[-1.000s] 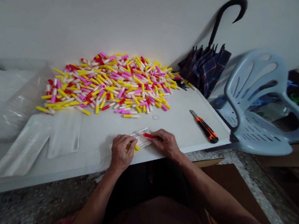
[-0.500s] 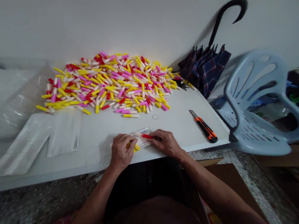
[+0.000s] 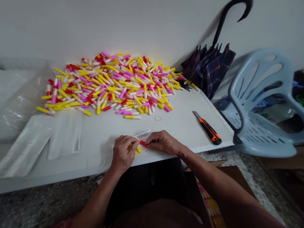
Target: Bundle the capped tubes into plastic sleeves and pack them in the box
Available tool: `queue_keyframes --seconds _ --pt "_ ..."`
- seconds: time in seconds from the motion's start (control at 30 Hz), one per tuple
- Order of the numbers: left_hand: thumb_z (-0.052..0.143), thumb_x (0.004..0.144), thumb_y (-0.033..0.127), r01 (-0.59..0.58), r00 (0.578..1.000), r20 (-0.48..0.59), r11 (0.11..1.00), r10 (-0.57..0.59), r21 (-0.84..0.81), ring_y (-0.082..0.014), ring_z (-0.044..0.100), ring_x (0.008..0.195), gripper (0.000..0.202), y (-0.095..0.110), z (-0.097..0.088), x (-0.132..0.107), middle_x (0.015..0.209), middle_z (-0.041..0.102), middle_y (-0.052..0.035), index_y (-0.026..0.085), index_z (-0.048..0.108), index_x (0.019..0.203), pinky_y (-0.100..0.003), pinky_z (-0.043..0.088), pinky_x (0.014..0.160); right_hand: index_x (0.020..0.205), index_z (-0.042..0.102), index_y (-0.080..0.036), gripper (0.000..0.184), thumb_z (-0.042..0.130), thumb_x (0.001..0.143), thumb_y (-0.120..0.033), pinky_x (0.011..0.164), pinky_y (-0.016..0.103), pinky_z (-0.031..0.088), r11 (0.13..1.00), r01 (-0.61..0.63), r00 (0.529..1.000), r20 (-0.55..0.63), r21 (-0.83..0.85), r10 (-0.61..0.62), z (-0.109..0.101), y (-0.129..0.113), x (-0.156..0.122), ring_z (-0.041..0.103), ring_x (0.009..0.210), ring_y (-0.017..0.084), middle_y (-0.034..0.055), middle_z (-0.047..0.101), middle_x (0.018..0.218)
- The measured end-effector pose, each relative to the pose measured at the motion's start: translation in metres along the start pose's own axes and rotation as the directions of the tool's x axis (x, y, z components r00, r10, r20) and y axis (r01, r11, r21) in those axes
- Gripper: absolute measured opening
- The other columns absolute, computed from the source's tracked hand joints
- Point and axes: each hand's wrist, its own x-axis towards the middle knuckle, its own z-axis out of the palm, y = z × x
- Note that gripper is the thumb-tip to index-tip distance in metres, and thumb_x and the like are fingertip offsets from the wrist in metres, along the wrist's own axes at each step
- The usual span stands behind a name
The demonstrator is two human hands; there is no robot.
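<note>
My left hand [image 3: 124, 150], near the table's front edge, is closed on a clear plastic bag [image 3: 145, 134] with blue printing. Beside its fingertips yellow-capped tubes [image 3: 138, 150] show, apparently in the bag. My right hand [image 3: 163, 142] pinches a small white tube with a red cap [image 3: 143, 143], pushed up against the bag's mouth; its white end is hidden near my left fingers. Behind both hands spreads a large heap of white tubes [image 3: 116, 83] with yellow, red and pink caps.
On the left lie flat clear bags [image 3: 64, 135] beside a big plastic sack [image 3: 8, 102]. An orange and black box cutter [image 3: 207, 128] rests at the right. A plaid umbrella [image 3: 209, 65] leans on the wall near a light blue chair [image 3: 261, 110]. Below is an open carton [image 3: 230, 181].
My right hand has moved slightly left, bringing the red-capped tube in toward my left hand and the bag. Less of the tube shows now. My left hand stays almost in place.
</note>
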Motion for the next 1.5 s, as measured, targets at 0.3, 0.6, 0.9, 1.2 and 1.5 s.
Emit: queue_keyframes --seconds 0.3,0.6,0.9,1.2,1.5 --pt "0.061 0.102 0.028 -0.038 0.999 0.023 0.998 0.037 0.057 -0.0217 0.064 0.087 0.016 -0.003 0.002 -0.001 0.091 0.076 -0.0026 0.023 0.07 0.089 -0.042 0.045 0.089 0.102 0.077 -0.018 0.023 0.076 0.091 -0.039 0.063 0.021 0.05 0.943 -0.187 0.979 0.129 0.275 0.157 0.002 -0.002 -0.001 0.064 0.073 0.012 0.0025 0.077 0.096" --pt "0.06 0.101 0.028 -0.036 0.998 0.047 0.996 0.032 0.079 -0.0223 0.064 0.087 0.016 -0.002 0.002 0.0 0.09 0.076 -0.0026 0.024 0.071 0.089 -0.042 0.045 0.088 0.115 0.066 -0.022 0.023 0.073 0.094 -0.03 0.084 0.029 0.054 0.996 -0.036 0.998 0.056 0.086 0.031 0.011 -0.007 -0.008 0.069 0.091 0.016 0.0039 0.077 0.105" --pt "0.062 0.101 0.031 0.014 0.998 0.057 1.0 -0.013 -0.017 -0.0215 0.066 0.086 0.016 -0.008 -0.008 0.003 0.088 0.075 -0.0025 0.024 0.071 0.089 -0.04 0.048 0.087 0.121 0.066 -0.022 0.027 0.07 0.096 -0.029 0.088 0.031 0.055 1.0 -0.02 1.0 -0.018 -0.007 0.02 0.013 -0.005 -0.004 0.07 0.094 0.017 0.0044 0.075 0.105" --pt "0.059 0.102 0.03 -0.037 0.999 0.033 0.995 0.034 0.093 -0.022 0.064 0.087 0.017 -0.007 0.0 0.0 0.089 0.075 -0.0032 0.023 0.069 0.09 -0.042 0.045 0.089 0.165 0.035 -0.026 0.083 0.073 0.092 -0.02 0.089 0.033 0.057 0.998 -0.002 1.0 0.015 -0.06 0.003 0.019 -0.002 -0.012 0.073 0.104 0.02 0.0084 0.076 0.123" --pt "0.059 0.102 0.025 -0.083 0.996 0.048 0.99 0.078 0.118 -0.0227 0.064 0.087 0.014 -0.009 0.001 -0.001 0.09 0.074 -0.0029 0.023 0.067 0.09 -0.042 0.045 0.088 0.167 0.034 -0.027 0.081 0.071 0.095 -0.02 0.104 0.042 0.051 0.971 0.155 0.988 0.012 -0.179 -0.156 0.028 0.002 -0.001 0.073 0.106 0.022 0.007 0.079 0.115"
